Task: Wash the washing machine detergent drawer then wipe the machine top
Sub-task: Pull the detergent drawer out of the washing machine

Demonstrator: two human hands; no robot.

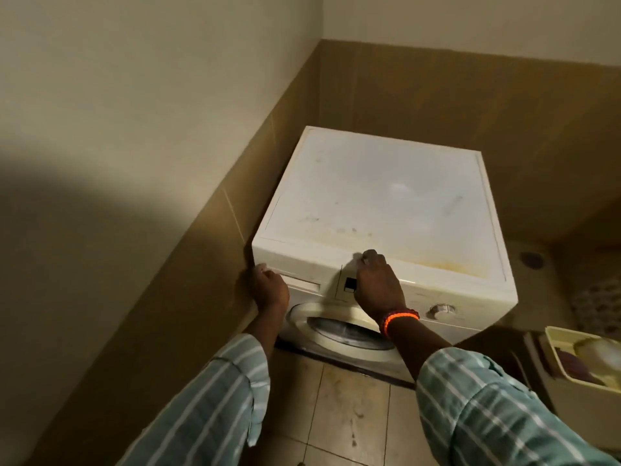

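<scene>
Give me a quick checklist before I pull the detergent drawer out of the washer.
1. Left hand at detergent drawer front: ok.
2. Firm grip on the drawer: cannot tell, fingers hidden.
3. Right hand bracing the washing machine front edge: ok.
4. Drawer already out: not ok, it sits flush.
5. Machine top free of objects: ok, though stained.
6. Cloth for wiping within sight: not ok, none visible.

Your left hand (270,287) grips the detergent drawer (304,283) at the washing machine (379,210) front corner; your right hand (378,285) rests curled on its stained top edge.
</scene>
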